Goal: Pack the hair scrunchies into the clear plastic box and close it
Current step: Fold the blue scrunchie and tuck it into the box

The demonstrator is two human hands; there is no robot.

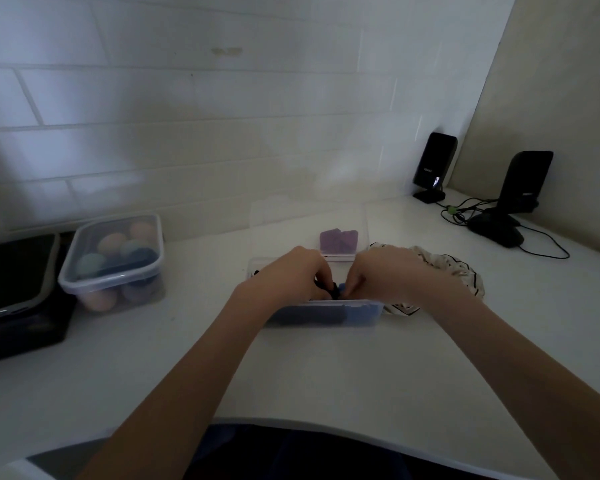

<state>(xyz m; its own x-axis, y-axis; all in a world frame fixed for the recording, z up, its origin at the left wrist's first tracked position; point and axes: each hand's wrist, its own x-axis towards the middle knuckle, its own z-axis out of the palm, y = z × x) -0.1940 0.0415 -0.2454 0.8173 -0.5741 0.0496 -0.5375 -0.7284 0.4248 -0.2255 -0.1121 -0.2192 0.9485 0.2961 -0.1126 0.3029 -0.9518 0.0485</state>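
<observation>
Scrunchies are what you are working with, and they look soft and light, so they should squash down under your fingers and spring back when let go; take each by a bunched fold of fabric rather than by its edge. Your left hand (pixel 293 275) and right hand (pixel 383 271) are close together over the clear plastic box (pixel 326 315), fingers curled down into it, pinching at a dark scrunchie (pixel 331 289) with a blue scrunchie (pixel 342 288) just beside it; which hand grips which piece is too blurred to tell. The box sits on the white counter (pixel 326 368) in front of you, with blue and dark fabric showing through its near wall. Its clear lid (pixel 309 216) seems to stand open behind your hands, with a purple label (pixel 338 241) on it. One cream striped scrunchie (pixel 444 268) still lies outside, touching the box's right end under your right wrist. By count: two colours visible in the box, one scrunchie outside, though more may be hidden. The box is thin, likely light, and could slide when you press, so steady it at the rim. At left stands one lidded container (pixel 115 261) of coloured balls; at the far right are two black speakers (pixel 433 164).
</observation>
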